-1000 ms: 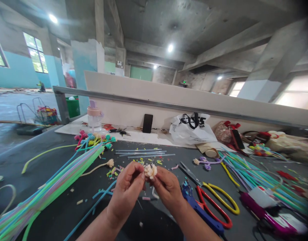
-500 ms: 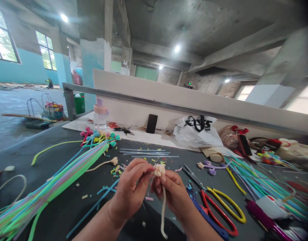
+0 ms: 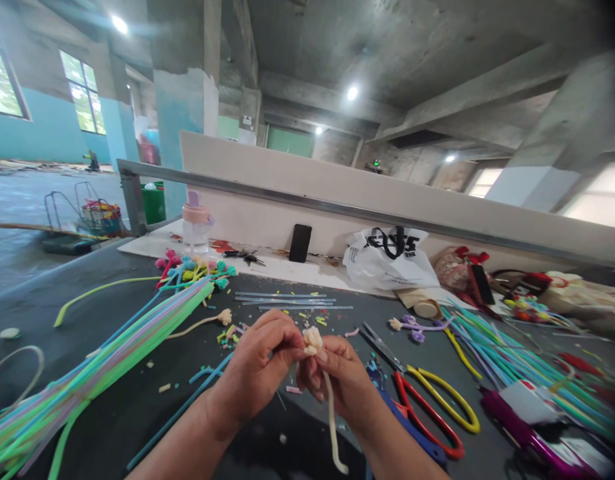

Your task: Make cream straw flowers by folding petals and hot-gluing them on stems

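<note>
A cream fuzzy flower [image 3: 312, 339] with a long cream stem [image 3: 332, 427] hanging below it is held between both hands above the dark table. My right hand [image 3: 340, 373] pinches the flower's base where the stem begins. From the left, my left hand [image 3: 265, 360] has its thumb and index finger pressed together at the flower's edge. Small colored scraps [image 3: 230, 335] lie beyond my left hand. Scissors with red and yellow handles [image 3: 427, 400] lie right of my right hand, beside a blue-handled tool [image 3: 407, 427].
Bundles of colored stems lie at left [image 3: 137, 340] and right [image 3: 517, 353]. Clear sticks [image 3: 287, 301] lie ahead. Along the back stand a pink-lidded bottle [image 3: 195, 227], a black phone [image 3: 300, 243] and a white bag [image 3: 387, 257]. A purple tool [image 3: 532, 433] lies at right.
The flower has moved slightly left and tilted, and its stem end has swung right. Both hands still hold close around it. The whole view has shifted a little.
</note>
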A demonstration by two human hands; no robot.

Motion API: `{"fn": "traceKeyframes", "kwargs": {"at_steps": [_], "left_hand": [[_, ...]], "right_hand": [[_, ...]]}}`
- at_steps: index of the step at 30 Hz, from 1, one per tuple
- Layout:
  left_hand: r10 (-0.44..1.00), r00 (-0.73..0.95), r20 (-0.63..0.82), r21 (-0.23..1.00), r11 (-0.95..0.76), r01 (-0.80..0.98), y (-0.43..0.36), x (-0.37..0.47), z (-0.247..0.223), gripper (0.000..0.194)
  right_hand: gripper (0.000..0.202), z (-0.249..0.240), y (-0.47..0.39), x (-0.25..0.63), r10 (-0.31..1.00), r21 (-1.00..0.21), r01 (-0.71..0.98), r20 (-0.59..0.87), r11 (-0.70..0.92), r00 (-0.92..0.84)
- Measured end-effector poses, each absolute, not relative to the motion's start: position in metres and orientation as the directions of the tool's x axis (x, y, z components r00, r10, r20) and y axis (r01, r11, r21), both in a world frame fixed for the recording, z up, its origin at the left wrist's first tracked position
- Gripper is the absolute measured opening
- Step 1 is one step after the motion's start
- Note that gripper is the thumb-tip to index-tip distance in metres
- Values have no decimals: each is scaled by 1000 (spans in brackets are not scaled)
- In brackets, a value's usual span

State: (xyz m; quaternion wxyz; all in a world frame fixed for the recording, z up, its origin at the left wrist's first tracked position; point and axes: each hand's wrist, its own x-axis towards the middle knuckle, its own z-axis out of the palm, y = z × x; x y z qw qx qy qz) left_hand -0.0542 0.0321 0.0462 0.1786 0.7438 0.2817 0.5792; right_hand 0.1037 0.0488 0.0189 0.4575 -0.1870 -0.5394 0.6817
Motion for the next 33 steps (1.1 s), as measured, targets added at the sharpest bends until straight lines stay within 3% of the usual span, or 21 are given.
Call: {"fn": "traceKeyframes", "kwargs": {"at_steps": [9, 12, 16, 20, 24, 33], "left_hand": [[594, 183, 783, 554, -800, 230, 29, -54, 45, 14], [556, 160, 816, 520, -826, 218, 26, -54, 43, 4], [528, 103, 843, 502, -840, 206, 23, -56, 41, 10], [519, 84, 851, 488, -839, 239, 23, -60, 41, 12], [513, 136, 847, 476, -848, 232, 22, -60, 42, 13], [613, 253, 749, 578, -790, 203, 22, -59, 51, 9]], "right_hand": [[31, 15, 50, 104, 825, -920, -387, 269, 67, -496], [34, 17, 52, 108, 814, -931, -330, 310, 155, -491], [32, 25, 53, 115, 768, -918, -211, 397, 337, -502], [27, 36, 51, 119, 709, -871, -90, 449, 482, -544], [39, 44, 49, 119, 625, -736, 67, 519, 674, -584], [41, 45, 49, 120, 577, -663, 107, 547, 741, -607]]}}
